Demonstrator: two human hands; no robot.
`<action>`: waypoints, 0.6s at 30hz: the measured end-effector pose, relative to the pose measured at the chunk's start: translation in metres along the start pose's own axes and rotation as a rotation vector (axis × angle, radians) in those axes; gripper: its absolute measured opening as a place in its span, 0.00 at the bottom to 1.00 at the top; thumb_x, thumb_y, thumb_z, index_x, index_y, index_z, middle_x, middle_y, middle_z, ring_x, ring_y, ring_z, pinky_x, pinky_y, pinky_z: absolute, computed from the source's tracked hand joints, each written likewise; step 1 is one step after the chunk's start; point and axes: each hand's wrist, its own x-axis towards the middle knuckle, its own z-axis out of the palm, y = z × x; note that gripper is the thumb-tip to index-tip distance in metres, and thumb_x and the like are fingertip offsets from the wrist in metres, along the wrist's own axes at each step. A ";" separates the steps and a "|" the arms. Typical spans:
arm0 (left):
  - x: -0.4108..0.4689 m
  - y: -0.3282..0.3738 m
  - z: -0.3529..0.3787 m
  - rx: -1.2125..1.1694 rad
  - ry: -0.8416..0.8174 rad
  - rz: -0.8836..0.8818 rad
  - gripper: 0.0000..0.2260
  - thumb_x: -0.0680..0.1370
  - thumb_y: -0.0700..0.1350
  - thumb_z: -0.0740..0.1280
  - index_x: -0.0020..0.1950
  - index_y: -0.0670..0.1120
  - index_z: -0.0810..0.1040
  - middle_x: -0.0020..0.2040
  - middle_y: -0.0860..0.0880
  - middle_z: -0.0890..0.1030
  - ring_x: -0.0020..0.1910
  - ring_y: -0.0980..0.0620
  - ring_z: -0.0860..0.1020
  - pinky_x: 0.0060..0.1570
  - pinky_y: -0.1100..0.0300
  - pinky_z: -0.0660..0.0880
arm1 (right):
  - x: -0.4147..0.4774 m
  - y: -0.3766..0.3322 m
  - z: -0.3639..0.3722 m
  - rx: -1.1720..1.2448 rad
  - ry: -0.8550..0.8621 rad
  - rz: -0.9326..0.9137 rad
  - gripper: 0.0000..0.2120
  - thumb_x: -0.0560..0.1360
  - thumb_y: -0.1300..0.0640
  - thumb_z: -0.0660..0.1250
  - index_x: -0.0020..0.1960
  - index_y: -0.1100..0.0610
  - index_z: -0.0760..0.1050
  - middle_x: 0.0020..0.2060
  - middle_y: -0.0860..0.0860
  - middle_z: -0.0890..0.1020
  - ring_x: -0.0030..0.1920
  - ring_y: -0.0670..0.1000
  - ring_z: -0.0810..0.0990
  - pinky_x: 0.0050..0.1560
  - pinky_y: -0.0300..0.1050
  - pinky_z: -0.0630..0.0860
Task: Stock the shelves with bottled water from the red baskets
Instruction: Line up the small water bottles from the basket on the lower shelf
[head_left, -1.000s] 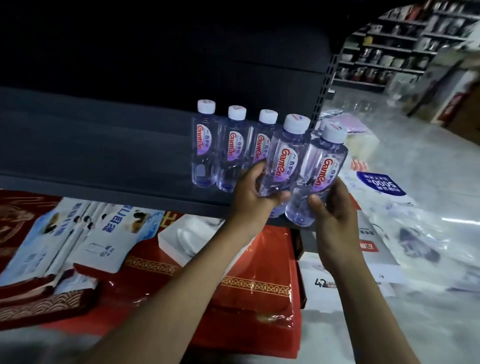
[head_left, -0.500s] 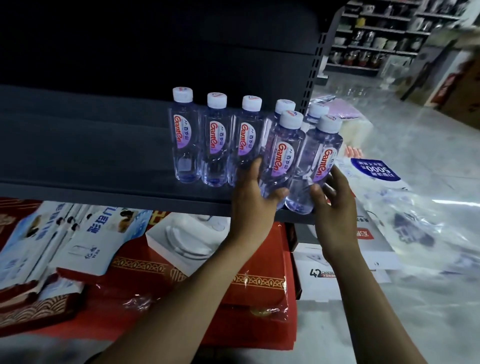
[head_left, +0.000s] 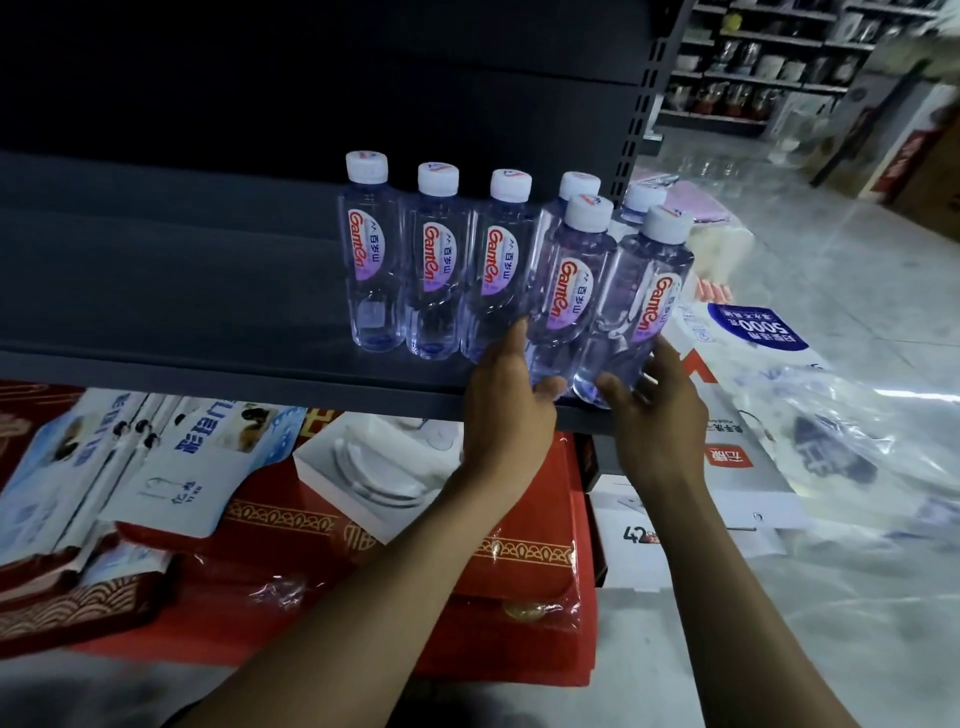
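Note:
Three clear water bottles with white caps and red-lettered labels stand in a row on the dark grey shelf (head_left: 208, 312); the leftmost water bottle (head_left: 370, 249) is at centre. Two more caps (head_left: 577, 184) show behind on the right. My left hand (head_left: 506, 410) grips the base of a front bottle (head_left: 571, 280), which leans slightly right at the shelf's front edge. My right hand (head_left: 657, 415) cups the base of another bottle (head_left: 647, 291) beside it, thumb and fingers around it. No red basket is in view.
The shelf's slotted upright post (head_left: 640, 104) rises just right of the bottles. Below the shelf lie red gift boxes (head_left: 524, 519), white packets (head_left: 171, 467) and a white box of dishes (head_left: 374, 467). Boxes and clear plastic wrap (head_left: 831, 441) cover the floor at right.
Both hands have brought the two held bottles lower and closer to upright at the shelf's front edge, beside the standing row. My right hand's fingers have slid down to the bottle's base.

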 end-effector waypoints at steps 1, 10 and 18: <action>0.002 0.001 0.001 0.005 0.006 -0.004 0.29 0.74 0.42 0.74 0.73 0.50 0.67 0.67 0.49 0.77 0.67 0.50 0.73 0.63 0.61 0.70 | 0.001 0.000 0.002 0.005 0.015 0.011 0.23 0.76 0.61 0.71 0.67 0.49 0.70 0.57 0.44 0.81 0.57 0.46 0.80 0.57 0.40 0.76; 0.007 0.004 0.006 0.021 0.030 -0.037 0.25 0.75 0.42 0.73 0.69 0.48 0.67 0.66 0.48 0.76 0.67 0.50 0.73 0.56 0.66 0.66 | 0.013 0.000 0.010 0.003 0.044 0.113 0.24 0.76 0.58 0.71 0.68 0.53 0.65 0.63 0.49 0.79 0.57 0.47 0.79 0.58 0.47 0.77; -0.002 0.009 -0.017 0.144 -0.035 -0.025 0.27 0.76 0.47 0.71 0.73 0.46 0.66 0.69 0.47 0.73 0.68 0.49 0.71 0.57 0.67 0.62 | 0.001 -0.012 0.006 -0.082 0.041 0.184 0.31 0.74 0.57 0.73 0.71 0.58 0.63 0.65 0.54 0.77 0.61 0.53 0.78 0.53 0.43 0.71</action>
